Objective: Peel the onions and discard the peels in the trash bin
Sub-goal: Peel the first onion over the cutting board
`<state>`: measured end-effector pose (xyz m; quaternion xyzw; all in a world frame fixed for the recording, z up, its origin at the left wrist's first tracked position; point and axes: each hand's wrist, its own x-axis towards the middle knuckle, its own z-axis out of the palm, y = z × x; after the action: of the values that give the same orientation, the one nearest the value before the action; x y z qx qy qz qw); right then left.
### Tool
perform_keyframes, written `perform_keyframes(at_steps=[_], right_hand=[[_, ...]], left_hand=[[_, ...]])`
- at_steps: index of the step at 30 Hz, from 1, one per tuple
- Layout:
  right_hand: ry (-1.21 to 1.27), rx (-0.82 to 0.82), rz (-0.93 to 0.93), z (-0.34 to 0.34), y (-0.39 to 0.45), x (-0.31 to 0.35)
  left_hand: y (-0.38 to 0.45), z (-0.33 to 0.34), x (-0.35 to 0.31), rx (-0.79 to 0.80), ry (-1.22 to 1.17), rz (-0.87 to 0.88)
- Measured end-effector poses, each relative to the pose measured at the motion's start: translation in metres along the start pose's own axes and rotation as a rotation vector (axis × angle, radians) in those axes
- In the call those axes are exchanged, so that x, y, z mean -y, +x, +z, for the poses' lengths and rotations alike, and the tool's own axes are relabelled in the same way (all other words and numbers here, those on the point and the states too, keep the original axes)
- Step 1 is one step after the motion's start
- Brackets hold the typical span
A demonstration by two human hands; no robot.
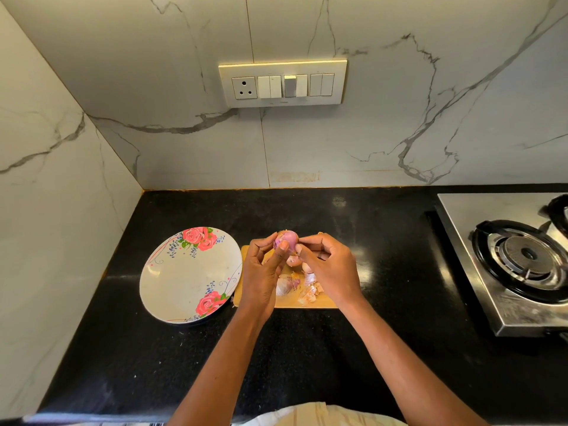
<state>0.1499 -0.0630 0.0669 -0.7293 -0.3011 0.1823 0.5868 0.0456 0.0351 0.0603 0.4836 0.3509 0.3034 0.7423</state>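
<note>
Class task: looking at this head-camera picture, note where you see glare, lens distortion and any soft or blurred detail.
Head view: glare spots shine on the black countertop and the steel stove; the switch panel has a bright top edge; wide-angle bending curves the wall lines and counter edges; the onion and peels look soft, small detail unclear.

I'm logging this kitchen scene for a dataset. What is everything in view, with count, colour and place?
onion: one, purple-pink, held up above the board between both hands
peels: several pieces, pale pink and white, lying on the board
cutting board: one, tan, on the counter under the hands
plate: one, white with red roses, left of the board
counter: one, black, along the wall
gas stove: one, steel with black burner grates, far right
switch panel: one, cream, on the marble wall
left hand: one, grips the onion
right hand: one, pinches at the onion's skin
</note>
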Motion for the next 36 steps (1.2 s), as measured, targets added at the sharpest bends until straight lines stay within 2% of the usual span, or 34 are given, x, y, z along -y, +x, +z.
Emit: perform_keyframes(at_steps=[13,27,30,36], right_hand=[[0.007,0.015,-0.004,-0.002,-0.001,-0.004],[-0.159,-0.050,-0.002,0.004,-0.003,-0.005],[-0.145,-0.041,-0.022,0.004,-0.004,-0.004],[-0.037,0.060,0.061,0.002,-0.003,-0.002]], left_hand=[[0.002,-0.004,0.004,0.019,0.046,-0.005],[-0.001,-0.005,0.015,-0.016,0.100,0.014],[-0.003,-0.004,0.012,-0.013,0.056,0.007],[-0.002,-0.005,0.006,-0.008,-0.013,-0.024]])
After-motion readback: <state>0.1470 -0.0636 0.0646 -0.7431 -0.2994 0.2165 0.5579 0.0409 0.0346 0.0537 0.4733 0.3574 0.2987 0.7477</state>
